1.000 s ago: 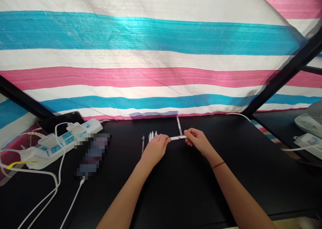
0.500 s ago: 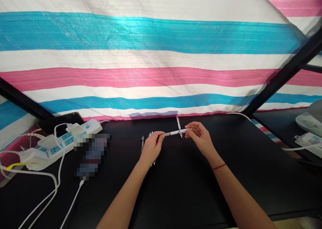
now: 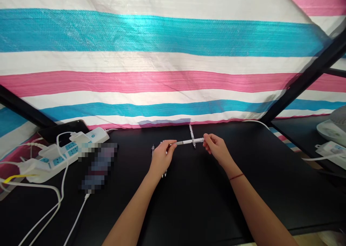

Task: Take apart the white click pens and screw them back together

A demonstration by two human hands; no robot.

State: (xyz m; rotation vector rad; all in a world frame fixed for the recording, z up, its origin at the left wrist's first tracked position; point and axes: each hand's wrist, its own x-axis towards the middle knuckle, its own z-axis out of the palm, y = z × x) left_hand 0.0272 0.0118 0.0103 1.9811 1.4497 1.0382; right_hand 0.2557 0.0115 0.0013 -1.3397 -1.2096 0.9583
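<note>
A white pen [image 3: 189, 141] is held level above the black table by both hands. My left hand [image 3: 163, 155] pinches its grey end, and my right hand [image 3: 215, 148] has thumb and fingers closed on its other end. Behind the held pen, another white pen [image 3: 191, 131] lies on the table, pointing away from me. A dark-tipped pen [image 3: 152, 150] lies left of my left hand. More pens [image 3: 164, 174] are partly hidden under that hand, so I cannot tell how many.
At the left are a white power strip [image 3: 97, 135] with plugs and cables, a black phone [image 3: 75, 125] and a blurred-out device [image 3: 99, 168] on a cable. A striped sheet [image 3: 173, 82] hangs behind the table [image 3: 197, 206]. Black metal posts slant at both sides.
My right thumb and fingers have shifted to the pen's right end, showing more of its white barrel. My left hand keeps its pinch, and the view has moved slightly.
</note>
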